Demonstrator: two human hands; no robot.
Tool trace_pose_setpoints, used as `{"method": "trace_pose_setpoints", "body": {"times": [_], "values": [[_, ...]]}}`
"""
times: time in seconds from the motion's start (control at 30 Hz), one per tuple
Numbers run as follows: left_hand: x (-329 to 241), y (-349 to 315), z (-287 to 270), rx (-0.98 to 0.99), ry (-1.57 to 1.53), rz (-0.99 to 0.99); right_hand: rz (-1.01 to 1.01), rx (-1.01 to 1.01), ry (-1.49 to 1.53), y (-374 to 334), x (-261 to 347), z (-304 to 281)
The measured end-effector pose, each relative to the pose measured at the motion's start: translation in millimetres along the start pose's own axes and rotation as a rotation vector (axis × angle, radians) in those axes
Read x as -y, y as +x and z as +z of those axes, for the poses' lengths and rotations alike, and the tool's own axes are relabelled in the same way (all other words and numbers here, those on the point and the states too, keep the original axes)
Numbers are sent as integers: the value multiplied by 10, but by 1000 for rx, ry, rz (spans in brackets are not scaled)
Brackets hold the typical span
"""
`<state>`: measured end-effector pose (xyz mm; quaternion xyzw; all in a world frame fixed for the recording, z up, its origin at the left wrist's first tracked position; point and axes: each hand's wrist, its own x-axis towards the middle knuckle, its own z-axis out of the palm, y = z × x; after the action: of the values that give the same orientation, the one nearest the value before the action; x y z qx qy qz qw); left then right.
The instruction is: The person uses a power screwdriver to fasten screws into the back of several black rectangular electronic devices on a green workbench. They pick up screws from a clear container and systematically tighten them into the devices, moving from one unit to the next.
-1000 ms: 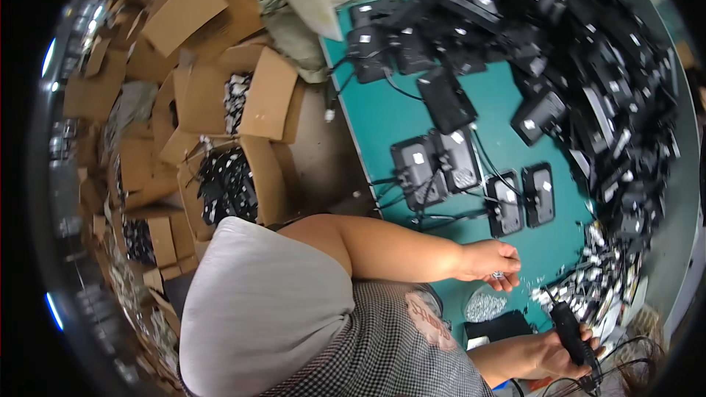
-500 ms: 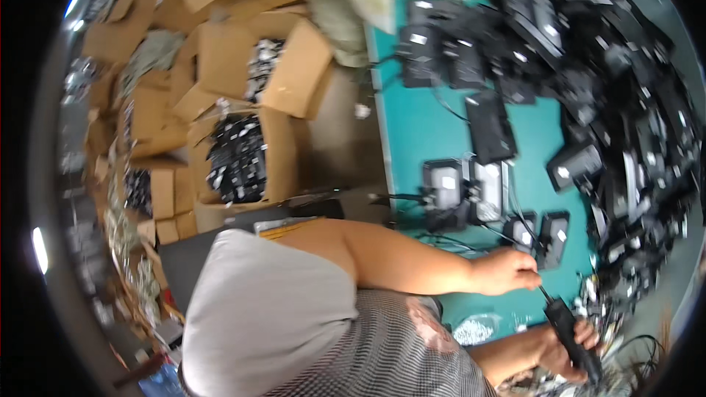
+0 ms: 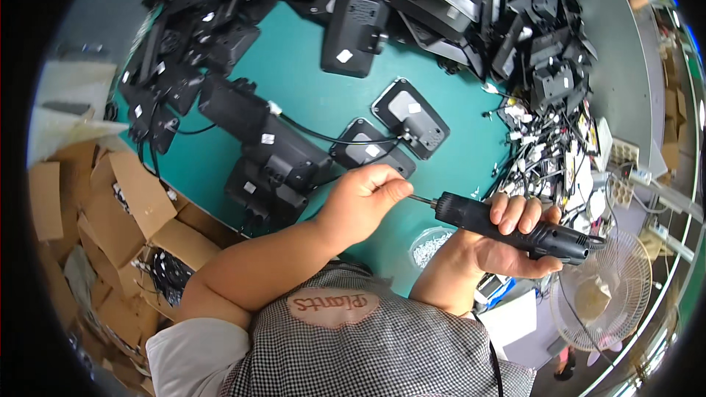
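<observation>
The right hand (image 3: pixel 507 239) grips the electric screwdriver (image 3: pixel 515 226) level, while the left hand (image 3: pixel 364 195) pinches its bit (image 3: pixel 421 198), steadying the tip above the green worktop (image 3: pixel 309 88).

Black electric screwdriver (image 3: pixel 515 224) in the right hand (image 3: pixel 507 250). Teal counter (image 3: pixel 309 88) beyond both hands, strewn with black devices (image 3: pixel 353 26) bearing small white labels. Silvery screws (image 3: pixel 428 244) just below the left hand (image 3: pixel 360 198). Brown cardboard boxes (image 3: pixel 140 198) off to the left. Black-and-white checked apron (image 3: pixel 368 353) nearest the wearer.
</observation>
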<state>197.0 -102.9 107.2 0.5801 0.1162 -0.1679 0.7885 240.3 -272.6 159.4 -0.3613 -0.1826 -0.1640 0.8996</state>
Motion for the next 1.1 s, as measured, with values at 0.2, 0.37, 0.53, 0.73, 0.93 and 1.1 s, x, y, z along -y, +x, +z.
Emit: {"method": "trace_pose_setpoints", "body": {"times": [0.2, 0.37, 0.53, 0.73, 0.93, 1.1], "values": [[36, 243, 82, 21, 47, 37, -40, -63, -44, 76, -17, -225], [7, 432, 88, 199, -22, -180, -41, -62, -56, 145, -7, -355], [-3, 659, 105, 357, 135, -125, -73, -101, -70, 206, 21, -502], [82, 980, 47, 39, 450, 114, -295, -84, -422, 260, -104, -841], [425, 1120, -15, 42, 939, 329, -324, -122, -590, 233, -477, -1224], [452, 1155, 11, 26, 899, 270, -306, -143, -576, 194, -593, -1341]]}}
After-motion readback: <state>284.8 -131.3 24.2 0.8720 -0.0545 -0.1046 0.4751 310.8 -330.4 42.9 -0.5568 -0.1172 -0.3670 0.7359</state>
